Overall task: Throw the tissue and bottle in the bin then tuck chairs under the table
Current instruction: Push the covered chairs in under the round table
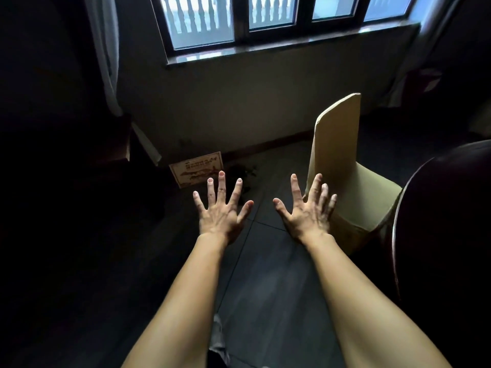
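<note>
My left hand [220, 211] and my right hand [308, 211] are stretched out in front of me over the dark floor, palms down, fingers spread, holding nothing. A chair [342, 160] in a pale yellow-green cover stands just right of my right hand, its back toward me and its seat facing the dark round table [414, 197] at the right edge. My right fingertips overlap the chair's back in the view; contact cannot be told. No tissue, bottle or bin shows in the dim room.
A printed cardboard box [196, 168] lies on the floor by the wall under the window [265, 25]. Dark furniture fills the left side. A curtain [106, 57] hangs at the left of the window. Grey floor tiles run between my arms.
</note>
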Available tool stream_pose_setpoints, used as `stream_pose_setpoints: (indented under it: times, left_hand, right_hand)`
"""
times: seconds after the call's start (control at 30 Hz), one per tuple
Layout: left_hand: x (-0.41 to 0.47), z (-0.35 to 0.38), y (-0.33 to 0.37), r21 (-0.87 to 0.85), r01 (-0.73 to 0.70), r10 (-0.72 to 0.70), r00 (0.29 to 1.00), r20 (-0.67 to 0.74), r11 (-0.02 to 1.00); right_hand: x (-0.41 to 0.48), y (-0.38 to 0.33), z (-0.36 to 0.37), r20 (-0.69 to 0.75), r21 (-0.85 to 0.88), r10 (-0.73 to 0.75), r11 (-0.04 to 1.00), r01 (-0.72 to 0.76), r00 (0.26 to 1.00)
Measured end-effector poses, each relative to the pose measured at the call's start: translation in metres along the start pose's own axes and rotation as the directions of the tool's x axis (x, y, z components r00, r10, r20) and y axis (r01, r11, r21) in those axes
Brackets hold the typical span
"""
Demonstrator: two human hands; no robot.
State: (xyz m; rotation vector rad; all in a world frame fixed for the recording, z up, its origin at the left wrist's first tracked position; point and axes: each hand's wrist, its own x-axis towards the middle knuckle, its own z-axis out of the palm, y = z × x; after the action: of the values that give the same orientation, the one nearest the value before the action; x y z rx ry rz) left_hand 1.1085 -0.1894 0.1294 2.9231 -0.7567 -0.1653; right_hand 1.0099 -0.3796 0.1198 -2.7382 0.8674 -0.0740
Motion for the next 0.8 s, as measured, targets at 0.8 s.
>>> stream_pose_setpoints:
  times: [0.8]
  left_hand:
    - [0.388, -0.011, -0.088, -0.013, -0.199, 0.2, 0.978, 0.066, 0.98]
  right_hand:
    - [0.322, -0.121, 0.041, 0.004, 0.008, 0.312, 0.95, -0.312, 0.95]
